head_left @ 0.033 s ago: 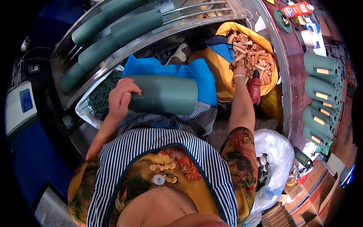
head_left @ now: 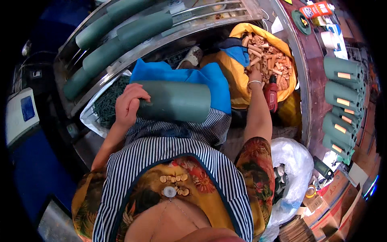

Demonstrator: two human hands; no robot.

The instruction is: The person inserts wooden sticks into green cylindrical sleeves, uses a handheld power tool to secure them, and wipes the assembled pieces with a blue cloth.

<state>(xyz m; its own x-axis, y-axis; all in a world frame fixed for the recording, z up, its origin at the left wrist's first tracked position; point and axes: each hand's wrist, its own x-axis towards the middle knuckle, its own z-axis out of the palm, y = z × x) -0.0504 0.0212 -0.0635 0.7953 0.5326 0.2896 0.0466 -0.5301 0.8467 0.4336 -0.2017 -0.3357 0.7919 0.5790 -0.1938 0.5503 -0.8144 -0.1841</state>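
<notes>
A dark green cylinder (head_left: pixel 177 101) lies sideways across my lap on a blue cloth (head_left: pixel 151 71). My left hand (head_left: pixel 130 103) grips its left end, with the fingers curled over the edge. At the right, a yellow sack (head_left: pixel 230 76) stands open, full of short tan hollow tubes (head_left: pixel 278 61). My right hand (head_left: pixel 254 76) reaches into it, and its fingertips are hidden among the tubes. Beside that hand a red power tool (head_left: pixel 271 97) stands upright against the tubes in the sack.
Several green cylinders (head_left: pixel 100 54) lie on a metal-framed rack (head_left: pixel 82 103) ahead. Green cylinders with tan tubes (head_left: pixel 340 97) stand along the right bench (head_left: pixel 312 80). A white sack of thin dark green pieces (head_left: pixel 111 101) sits at my left. A clear plastic bag (head_left: pixel 298 161) and cardboard boxes (head_left: pixel 332 201) stand lower right.
</notes>
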